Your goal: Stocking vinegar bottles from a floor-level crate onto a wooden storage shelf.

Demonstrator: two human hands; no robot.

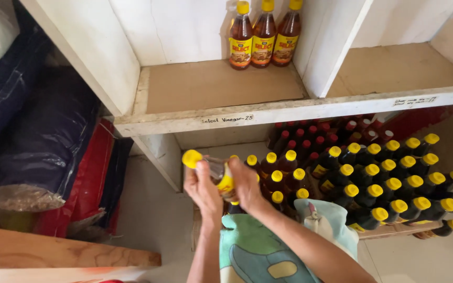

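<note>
While gripped in both hands just below the front edge of the white shelf (268, 110), lies tilted: a yellow-capped bottle (208, 166), long axis running from cap at upper left down toward lower right, cap pointing away from the body. Left hand (201, 187) wrapped around the neck end, fingers curled shut on the glass just under the cap, so nearer the cap than the other. Right hand (245, 183) closed around the lower body, over the yellow label. Both hands touching the bottle, close together, neither spread.

Just beyond and right of the hands, below the shelf: a dense crowd of dark bottles with yellow caps (389, 191) standing upright on the floor. Behind those, further under the shelf, red-capped bottles (310, 137), also upright. On top of the shelf, at the back against a white divider, three amber bottles with yellow caps (264, 34) side by side, touching. Rest of that compartment's brown board bare.

Left of the shelf: dark blue and red sacks (53, 147) heaped together. Below them, nearest the camera, a wooden plank (64, 254). Under the forearms, a light printed garment (258, 251).
</note>
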